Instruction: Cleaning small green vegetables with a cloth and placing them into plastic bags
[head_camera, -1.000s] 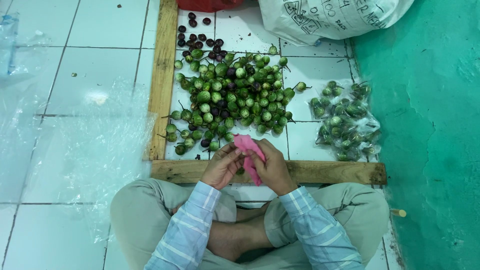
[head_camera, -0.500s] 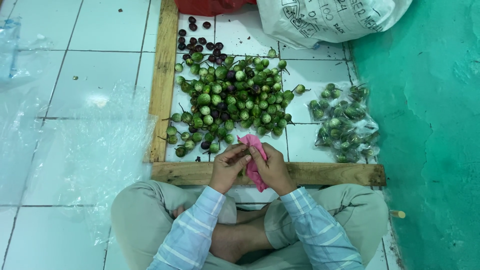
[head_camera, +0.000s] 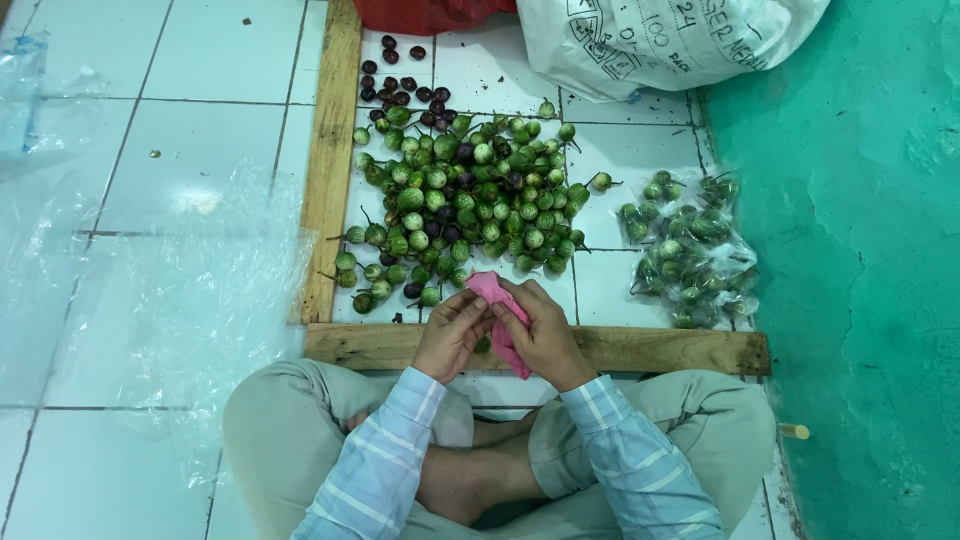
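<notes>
Two bare hands work at the centre of a white tiled floor (head_camera: 200, 150), glossy and square-gridded, which meets a rough teal wall (head_camera: 880, 250) on the person's right. A white woven sack (head_camera: 660, 40), slumped and creased, lies at the far edge. Crinkled clear plastic sheeting (head_camera: 170, 300) spreads over the tiles to the left. Two raw wooden planks (head_camera: 330, 160) form an L-shaped corner, enclosing a heap of small round green eggplants (head_camera: 470, 200) with stems, dark purple ones scattered among them and behind. A clear plastic bag (head_camera: 690, 250) packed with the same fruit sits beside the wall. The left hand (head_camera: 452, 335) and right hand (head_camera: 540, 335), both curled closed, pinch a soft pink plastic bag (head_camera: 500, 310) between them, just above the near plank, next to the heap's edge.
</notes>
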